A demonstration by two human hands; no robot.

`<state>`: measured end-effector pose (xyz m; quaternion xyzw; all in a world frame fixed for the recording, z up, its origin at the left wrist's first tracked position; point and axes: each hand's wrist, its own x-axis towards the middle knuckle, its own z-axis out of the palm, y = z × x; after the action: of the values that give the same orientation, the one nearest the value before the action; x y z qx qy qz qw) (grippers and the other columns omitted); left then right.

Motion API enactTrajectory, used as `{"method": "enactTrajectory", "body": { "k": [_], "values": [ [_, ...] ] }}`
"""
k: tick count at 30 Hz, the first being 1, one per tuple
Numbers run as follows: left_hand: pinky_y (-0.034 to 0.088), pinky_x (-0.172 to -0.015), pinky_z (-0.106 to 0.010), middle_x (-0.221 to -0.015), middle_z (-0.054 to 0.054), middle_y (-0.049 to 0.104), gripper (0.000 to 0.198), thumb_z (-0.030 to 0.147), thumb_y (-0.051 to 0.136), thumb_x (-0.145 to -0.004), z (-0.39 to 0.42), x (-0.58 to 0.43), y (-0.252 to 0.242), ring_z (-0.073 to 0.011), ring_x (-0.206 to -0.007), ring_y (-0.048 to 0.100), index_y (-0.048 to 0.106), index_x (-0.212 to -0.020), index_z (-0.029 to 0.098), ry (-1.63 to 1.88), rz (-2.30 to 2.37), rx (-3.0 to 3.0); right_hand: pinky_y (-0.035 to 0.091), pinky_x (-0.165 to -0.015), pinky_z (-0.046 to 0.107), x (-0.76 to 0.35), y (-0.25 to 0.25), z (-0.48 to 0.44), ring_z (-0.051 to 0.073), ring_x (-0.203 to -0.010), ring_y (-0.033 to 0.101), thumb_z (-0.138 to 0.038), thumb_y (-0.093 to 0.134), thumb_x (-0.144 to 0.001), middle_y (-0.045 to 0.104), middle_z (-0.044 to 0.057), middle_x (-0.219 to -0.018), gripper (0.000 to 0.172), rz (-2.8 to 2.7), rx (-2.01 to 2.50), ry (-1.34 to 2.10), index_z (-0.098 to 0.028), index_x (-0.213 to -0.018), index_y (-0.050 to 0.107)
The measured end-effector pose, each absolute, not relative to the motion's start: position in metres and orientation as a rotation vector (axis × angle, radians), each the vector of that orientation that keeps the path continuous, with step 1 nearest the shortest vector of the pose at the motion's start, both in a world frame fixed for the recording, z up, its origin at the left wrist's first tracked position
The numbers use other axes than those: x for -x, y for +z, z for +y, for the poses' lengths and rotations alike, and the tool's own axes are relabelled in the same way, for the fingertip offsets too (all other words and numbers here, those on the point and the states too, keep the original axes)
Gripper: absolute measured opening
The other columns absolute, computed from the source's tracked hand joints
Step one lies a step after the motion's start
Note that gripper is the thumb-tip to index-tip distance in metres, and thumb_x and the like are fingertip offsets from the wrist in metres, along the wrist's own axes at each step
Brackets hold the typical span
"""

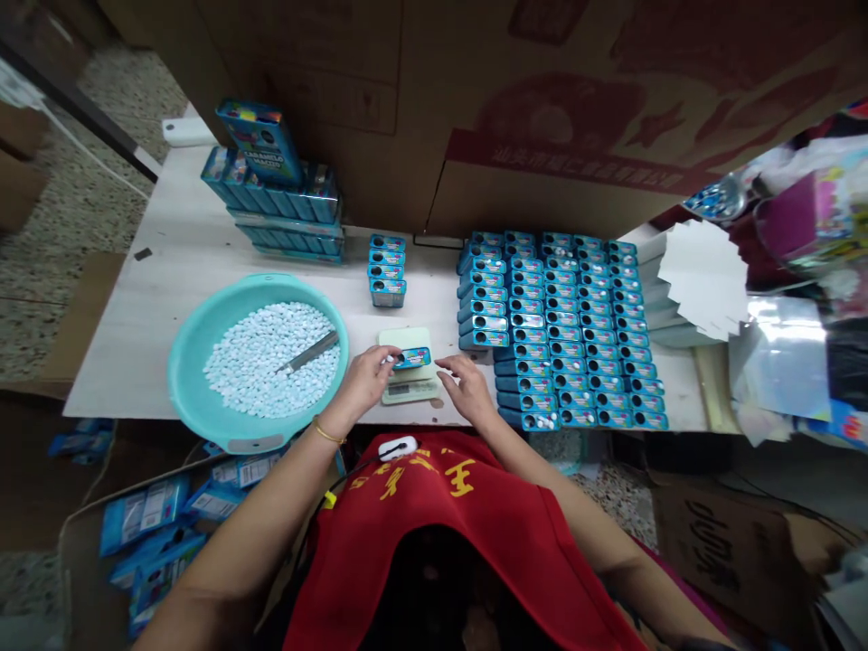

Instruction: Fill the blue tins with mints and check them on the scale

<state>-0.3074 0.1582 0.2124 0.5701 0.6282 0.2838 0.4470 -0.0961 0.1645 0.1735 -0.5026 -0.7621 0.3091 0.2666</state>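
Note:
A small blue candy box marked "CARAMELO MACIZO" sits over a pale green scale, with its dark opening at the left end. My left hand is at that opening, thumb and fingertips pinched together around what looks like a small white candy. To the right of the box, my right hand has its fingers apart and holds nothing. On the left stands a turquoise basin full of white candies, and a metal scoop lies on them.
Rows of blue boxes cover the right side of the white table. Several more boxes stand behind the scale. Wrapped box stacks are at back left. A large cardboard carton closes off the rear.

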Motion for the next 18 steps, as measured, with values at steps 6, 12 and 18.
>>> {"method": "enactTrajectory", "body": {
  "k": [6, 12, 18],
  "values": [
    [0.044, -0.084, -0.032, -0.095, -0.009, 0.057, 0.033, 0.008, 0.039, -0.079, 0.162, 0.304, 0.193, -0.0178, -0.092, 0.054, 0.057, -0.105, 0.015, 0.647, 1.565, -1.916, 0.043, -0.080, 0.034, 0.083, 0.169, 0.157, 0.019, -0.087, 0.054, -0.021, 0.047, -0.082, 0.062, 0.006, -0.089, 0.020, -2.041, 1.407, 0.840, -0.020, -0.096, 0.061],
    [0.045, -0.080, -0.030, -0.093, -0.008, 0.056, 0.032, 0.009, 0.039, -0.080, 0.165, 0.304, 0.187, -0.0169, -0.089, 0.054, 0.058, -0.105, 0.016, 0.687, 1.492, -1.910, 0.043, -0.080, 0.033, 0.080, 0.168, 0.157, 0.019, -0.088, 0.055, -0.020, 0.048, -0.082, 0.063, 0.006, -0.089, 0.019, -2.033, 1.444, 0.861, -0.021, -0.095, 0.062],
    [0.043, -0.054, -0.023, -0.074, -0.003, 0.057, 0.018, 0.025, 0.050, -0.078, 0.156, 0.319, 0.194, -0.0111, -0.061, 0.053, 0.061, -0.091, 0.017, 0.946, 1.638, -1.254, 0.044, -0.077, 0.025, 0.103, 0.148, 0.134, 0.014, -0.083, 0.058, -0.016, 0.051, -0.079, 0.064, 0.004, -0.089, 0.018, -2.355, 1.325, 1.237, -0.019, -0.092, 0.064]
  ]
}}
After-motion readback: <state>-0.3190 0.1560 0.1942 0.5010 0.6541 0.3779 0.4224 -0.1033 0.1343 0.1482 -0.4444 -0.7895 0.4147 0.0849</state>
